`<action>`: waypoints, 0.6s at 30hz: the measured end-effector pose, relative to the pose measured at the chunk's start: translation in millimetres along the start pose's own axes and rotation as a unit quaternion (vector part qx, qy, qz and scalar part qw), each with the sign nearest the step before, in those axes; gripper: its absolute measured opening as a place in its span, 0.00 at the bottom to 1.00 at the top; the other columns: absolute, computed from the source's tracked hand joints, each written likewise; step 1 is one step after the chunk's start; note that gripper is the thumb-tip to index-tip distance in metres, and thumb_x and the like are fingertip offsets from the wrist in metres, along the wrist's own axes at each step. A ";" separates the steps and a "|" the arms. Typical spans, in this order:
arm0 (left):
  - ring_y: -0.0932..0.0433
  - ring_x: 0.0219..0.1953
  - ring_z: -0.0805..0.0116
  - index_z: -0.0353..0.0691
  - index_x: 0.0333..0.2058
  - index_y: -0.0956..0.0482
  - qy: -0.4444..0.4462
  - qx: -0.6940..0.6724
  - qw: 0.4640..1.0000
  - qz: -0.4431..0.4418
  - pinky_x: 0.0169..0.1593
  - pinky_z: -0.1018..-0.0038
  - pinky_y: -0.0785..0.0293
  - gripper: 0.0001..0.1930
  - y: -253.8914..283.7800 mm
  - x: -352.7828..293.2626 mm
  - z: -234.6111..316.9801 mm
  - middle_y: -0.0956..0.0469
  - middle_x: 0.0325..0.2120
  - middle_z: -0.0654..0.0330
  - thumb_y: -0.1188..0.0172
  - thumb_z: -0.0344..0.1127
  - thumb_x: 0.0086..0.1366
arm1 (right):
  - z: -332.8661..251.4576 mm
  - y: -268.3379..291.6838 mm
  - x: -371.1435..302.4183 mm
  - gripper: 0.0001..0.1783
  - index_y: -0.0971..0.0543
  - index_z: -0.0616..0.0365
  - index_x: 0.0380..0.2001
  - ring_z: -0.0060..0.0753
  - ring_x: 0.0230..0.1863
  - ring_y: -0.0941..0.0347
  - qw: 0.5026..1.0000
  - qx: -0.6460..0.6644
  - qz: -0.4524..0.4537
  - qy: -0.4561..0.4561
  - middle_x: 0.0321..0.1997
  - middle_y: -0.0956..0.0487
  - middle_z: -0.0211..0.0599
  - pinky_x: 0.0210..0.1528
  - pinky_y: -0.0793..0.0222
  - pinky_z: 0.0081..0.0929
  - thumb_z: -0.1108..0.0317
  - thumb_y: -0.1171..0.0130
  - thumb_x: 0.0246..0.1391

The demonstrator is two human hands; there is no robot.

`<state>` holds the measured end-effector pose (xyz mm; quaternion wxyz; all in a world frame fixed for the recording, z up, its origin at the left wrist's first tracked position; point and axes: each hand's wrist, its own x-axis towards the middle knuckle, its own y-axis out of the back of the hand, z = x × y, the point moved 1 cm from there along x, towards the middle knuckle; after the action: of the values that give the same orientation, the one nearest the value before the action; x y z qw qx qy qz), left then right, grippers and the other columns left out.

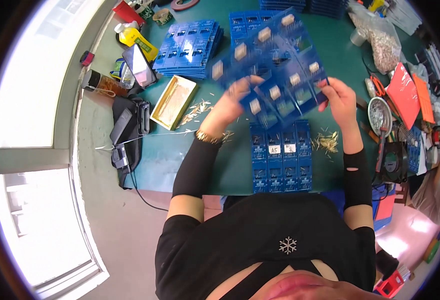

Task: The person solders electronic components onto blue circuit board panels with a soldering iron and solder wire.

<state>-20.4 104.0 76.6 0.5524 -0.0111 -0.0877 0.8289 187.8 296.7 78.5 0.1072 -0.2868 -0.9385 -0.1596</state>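
While the left hand (234, 98) grasped a circuit-board panel (282, 70), the right hand (340, 97) pinched it. Pins (326, 143) lay below its fingers.

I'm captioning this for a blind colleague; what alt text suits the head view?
A person's left hand and right hand hold a motion-blurred blue circuit-board panel above a green table. A second panel lies near the person, with loose slivers to either side; stacked panels and a yellow tray sit to the left.
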 end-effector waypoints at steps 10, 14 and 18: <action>0.43 0.65 0.41 0.37 0.58 0.32 -0.105 0.646 0.722 0.224 0.60 0.45 0.39 0.37 135.4 30.5 16.6 0.38 0.61 0.40 0.32 0.53 0.55 | 4.0 -26.6 125.7 0.26 0.32 0.62 0.63 0.14 0.18 0.30 0.969 0.174 0.125 -0.124 0.28 0.19 0.32 0.19 0.38 0.12 0.65 0.45 0.64; 0.44 0.65 0.43 0.42 0.60 0.32 -0.002 0.697 0.696 0.173 0.58 0.34 0.43 0.41 151.4 38.9 24.7 0.37 0.60 0.44 0.32 0.60 0.53 | 11.9 -31.9 136.9 0.25 0.31 0.63 0.61 0.16 0.18 0.30 0.969 0.124 0.144 -0.160 0.28 0.19 0.34 0.18 0.37 0.14 0.66 0.44 0.63; 0.35 0.60 0.46 0.45 0.57 0.29 0.032 0.743 0.658 0.117 0.57 0.33 0.43 0.42 149.3 39.9 38.7 0.31 0.55 0.49 0.32 0.65 0.49 | 15.0 -29.6 131.8 0.19 0.22 0.61 0.52 0.26 0.23 0.23 0.977 -0.066 0.174 -0.109 0.25 0.18 0.36 0.24 0.30 0.23 0.65 0.44 0.61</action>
<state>-176.8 79.6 94.3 0.2777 0.3662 0.5770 0.6752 62.1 345.3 96.2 0.0117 -0.4676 -0.8678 -0.1677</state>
